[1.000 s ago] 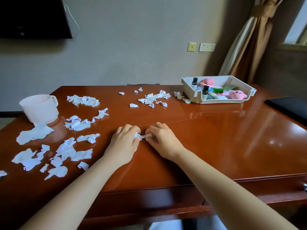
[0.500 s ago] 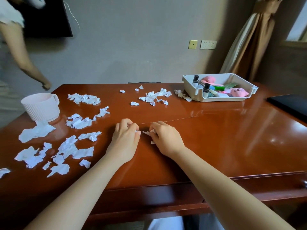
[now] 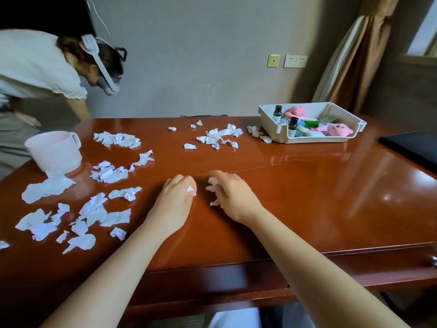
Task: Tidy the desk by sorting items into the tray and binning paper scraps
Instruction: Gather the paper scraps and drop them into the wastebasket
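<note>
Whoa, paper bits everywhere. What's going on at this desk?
A person is clearing torn paper off a wooden desk. Their left hand grips a crumpled scrap, and their right hand pinches small scraps beside it. Many loose scraps lie across the left and far side, near a pink bin. A white tray at the far right already holds bottles and pink toys. A second person bends down by the far left corner.
</note>
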